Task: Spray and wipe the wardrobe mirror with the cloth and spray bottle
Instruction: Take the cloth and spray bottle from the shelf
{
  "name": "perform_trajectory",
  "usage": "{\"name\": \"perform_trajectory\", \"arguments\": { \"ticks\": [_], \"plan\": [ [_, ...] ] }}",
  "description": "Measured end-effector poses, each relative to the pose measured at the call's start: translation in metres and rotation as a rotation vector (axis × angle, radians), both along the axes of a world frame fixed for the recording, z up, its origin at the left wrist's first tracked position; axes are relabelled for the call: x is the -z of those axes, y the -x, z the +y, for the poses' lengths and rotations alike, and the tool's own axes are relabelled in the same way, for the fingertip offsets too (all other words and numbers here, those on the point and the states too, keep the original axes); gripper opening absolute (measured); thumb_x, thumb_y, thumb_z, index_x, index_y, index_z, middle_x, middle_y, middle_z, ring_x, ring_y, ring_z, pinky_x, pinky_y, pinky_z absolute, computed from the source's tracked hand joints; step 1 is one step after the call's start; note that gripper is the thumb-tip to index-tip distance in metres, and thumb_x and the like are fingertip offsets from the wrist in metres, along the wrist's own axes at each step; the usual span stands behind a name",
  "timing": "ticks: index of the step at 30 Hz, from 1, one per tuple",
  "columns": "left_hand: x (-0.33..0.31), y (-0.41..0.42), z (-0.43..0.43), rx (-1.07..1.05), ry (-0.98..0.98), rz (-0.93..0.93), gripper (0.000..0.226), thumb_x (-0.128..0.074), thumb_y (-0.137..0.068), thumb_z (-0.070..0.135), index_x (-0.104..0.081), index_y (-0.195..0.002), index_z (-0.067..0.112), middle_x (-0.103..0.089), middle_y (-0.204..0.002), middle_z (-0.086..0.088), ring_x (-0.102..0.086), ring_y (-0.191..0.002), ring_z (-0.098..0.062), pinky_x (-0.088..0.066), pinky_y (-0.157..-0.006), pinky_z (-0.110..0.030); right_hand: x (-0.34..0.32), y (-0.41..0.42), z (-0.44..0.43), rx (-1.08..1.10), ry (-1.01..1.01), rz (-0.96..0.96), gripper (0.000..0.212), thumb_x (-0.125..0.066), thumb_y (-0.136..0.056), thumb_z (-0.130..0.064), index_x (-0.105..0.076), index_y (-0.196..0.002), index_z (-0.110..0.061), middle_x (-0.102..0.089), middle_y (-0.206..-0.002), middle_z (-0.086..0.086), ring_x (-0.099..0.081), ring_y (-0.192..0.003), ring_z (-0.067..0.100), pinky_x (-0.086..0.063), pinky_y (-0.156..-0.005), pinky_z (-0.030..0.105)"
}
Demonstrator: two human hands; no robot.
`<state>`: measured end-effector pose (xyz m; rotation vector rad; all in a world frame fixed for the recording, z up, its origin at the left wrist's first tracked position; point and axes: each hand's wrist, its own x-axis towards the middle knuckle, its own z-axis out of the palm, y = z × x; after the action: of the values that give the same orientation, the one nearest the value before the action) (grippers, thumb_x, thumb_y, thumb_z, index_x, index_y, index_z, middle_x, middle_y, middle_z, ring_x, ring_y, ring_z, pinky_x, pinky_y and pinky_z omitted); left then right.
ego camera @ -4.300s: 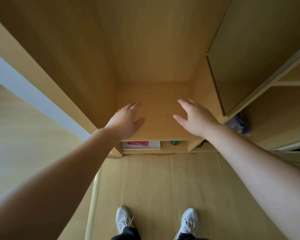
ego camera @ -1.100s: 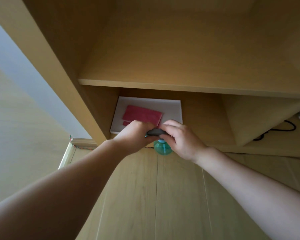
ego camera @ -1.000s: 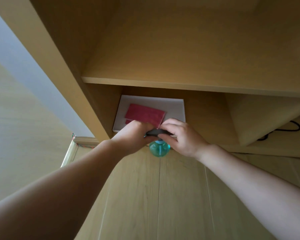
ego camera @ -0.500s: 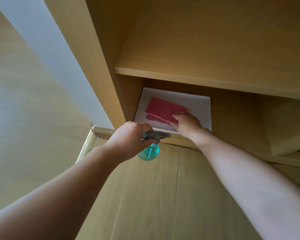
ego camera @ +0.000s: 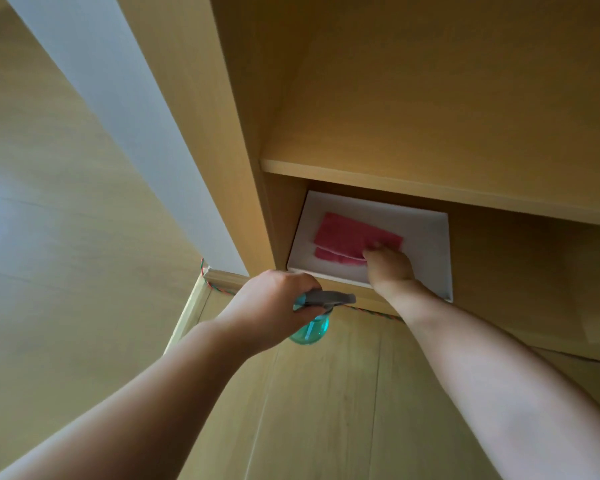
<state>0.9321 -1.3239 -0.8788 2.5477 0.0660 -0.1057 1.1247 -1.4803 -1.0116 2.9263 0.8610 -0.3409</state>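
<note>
My left hand [ego camera: 274, 306] grips the grey head of a teal spray bottle [ego camera: 310, 330], which hangs just in front of the wardrobe's lowest compartment. A folded pink-red cloth [ego camera: 350, 237] lies on a white sheet [ego camera: 426, 244] inside that compartment. My right hand [ego camera: 388, 268] reaches in, its fingertips on the cloth's near right corner; the fingers are blurred and I cannot tell whether they pinch it. No mirror is in view.
The wooden wardrobe has a shelf edge [ego camera: 430, 192] just above the low compartment and a side panel [ego camera: 201, 116] on the left. A red-green cord [ego camera: 371, 310] runs along the base. Wood floor [ego camera: 326, 410] lies below, a pale wall [ego camera: 125, 98] to the left.
Both hands were on the spray bottle a second ago. The left hand now holds it alone, slightly drawn out, while the right hand has gone into the compartment onto the cloth.
</note>
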Motion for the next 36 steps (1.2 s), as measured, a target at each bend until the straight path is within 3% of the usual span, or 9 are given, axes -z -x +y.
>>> {"name": "perform_trajectory", "arguments": {
  "ticks": [3, 8, 12, 17, 21, 23, 27, 32, 36],
  "plan": [
    [-0.001, 0.0, -0.002, 0.007, 0.032, 0.004, 0.015, -0.07, -0.083, 0.033, -0.069, -0.096, 0.027, -0.068, -0.086, 0.01, -0.061, -0.076, -0.01, -0.052, -0.069, -0.032, -0.004, 0.002, -0.009, 0.034, -0.108, -0.025, 0.039, -0.041, -0.092, -0.001, -0.053, -0.127, -0.011, -0.058, -0.127, 0.012, -0.058, -0.113, 0.032, -0.047, -0.084, 0.037],
    [-0.002, -0.003, -0.01, 0.044, 0.071, 0.046, 0.015, -0.074, -0.08, 0.029, -0.072, -0.095, 0.029, -0.069, -0.086, 0.009, -0.062, -0.078, -0.006, -0.053, -0.071, -0.031, -0.019, 0.025, -0.033, 0.095, -0.641, 0.007, 0.027, -0.05, -0.097, -0.01, -0.059, -0.121, -0.004, -0.063, -0.118, 0.019, -0.062, -0.1, 0.037, -0.047, -0.081, 0.035],
    [-0.007, -0.011, -0.023, 0.092, 0.034, -0.024, 0.016, -0.076, -0.078, 0.031, -0.072, -0.092, 0.027, -0.065, -0.089, 0.013, -0.059, -0.081, -0.007, -0.052, -0.072, -0.031, -0.047, 0.053, -0.047, 0.073, -0.842, 0.04, 0.021, -0.052, -0.095, -0.008, -0.064, -0.113, -0.006, -0.069, -0.096, 0.013, -0.065, -0.083, 0.03, -0.049, -0.069, 0.032],
    [-0.017, -0.021, -0.042, 0.204, -0.009, -0.106, 0.018, -0.077, -0.076, 0.033, -0.075, -0.093, 0.026, -0.049, -0.136, 0.004, -0.045, -0.123, -0.014, -0.042, -0.099, -0.033, -0.086, 0.082, -0.067, -0.026, -1.028, 0.215, 0.017, -0.053, -0.091, -0.004, -0.064, -0.1, -0.014, -0.069, -0.086, 0.0, -0.065, -0.079, 0.015, -0.05, -0.068, 0.031],
    [-0.035, -0.027, -0.052, 0.26, -0.016, -0.097, 0.02, -0.079, -0.074, 0.034, -0.074, -0.093, 0.028, -0.038, -0.15, -0.002, -0.027, -0.139, -0.019, -0.024, -0.111, -0.034, -0.114, 0.092, -0.087, -0.07, -1.069, 0.305, 0.015, -0.054, -0.092, -0.003, -0.064, -0.1, -0.011, -0.069, -0.089, -0.001, -0.065, -0.084, 0.013, -0.052, -0.072, 0.032],
    [-0.047, -0.029, -0.059, 0.291, 0.015, -0.089, 0.022, -0.08, -0.074, 0.032, -0.073, -0.095, 0.029, -0.045, -0.144, 0.0, -0.034, -0.135, -0.019, -0.028, -0.11, -0.034, -0.133, 0.094, -0.096, -0.089, -1.113, 0.293, 0.017, -0.054, -0.09, -0.002, -0.065, -0.098, -0.012, -0.068, -0.089, -0.003, -0.064, -0.084, 0.011, -0.05, -0.074, 0.027],
    [-0.074, -0.035, -0.073, 0.373, 0.163, -0.068, 0.025, -0.081, -0.074, 0.021, -0.074, -0.098, 0.02, -0.068, -0.101, 0.007, -0.062, -0.092, -0.01, -0.05, -0.084, -0.035, -0.171, 0.098, -0.109, -0.147, -1.194, 0.231, 0.017, -0.056, -0.085, 0.0, -0.067, -0.094, -0.01, -0.067, -0.089, -0.003, -0.063, -0.084, 0.009, -0.047, -0.076, 0.02],
    [-0.108, -0.044, -0.084, 0.362, 0.211, -0.116, 0.021, -0.081, -0.074, 0.016, -0.073, -0.094, 0.016, -0.068, -0.093, 0.004, -0.063, -0.086, -0.011, -0.052, -0.078, -0.038, -0.211, 0.101, -0.119, -0.091, -1.337, 0.224, 0.024, -0.057, -0.086, 0.004, -0.068, -0.095, -0.015, -0.069, -0.088, -0.009, -0.065, -0.082, 0.0, -0.048, -0.075, 0.015],
    [-0.139, -0.053, -0.094, 0.357, 0.225, -0.198, 0.022, -0.082, -0.073, 0.015, -0.072, -0.093, 0.012, -0.066, -0.091, 0.0, -0.063, -0.083, -0.015, -0.052, -0.074, -0.038, -0.241, 0.094, -0.126, -0.06, -1.449, 0.262, 0.018, -0.053, -0.093, -0.002, -0.067, -0.101, -0.009, -0.07, -0.089, 0.001, -0.065, -0.082, 0.002, -0.05, -0.075, 0.016]
  ]
}}
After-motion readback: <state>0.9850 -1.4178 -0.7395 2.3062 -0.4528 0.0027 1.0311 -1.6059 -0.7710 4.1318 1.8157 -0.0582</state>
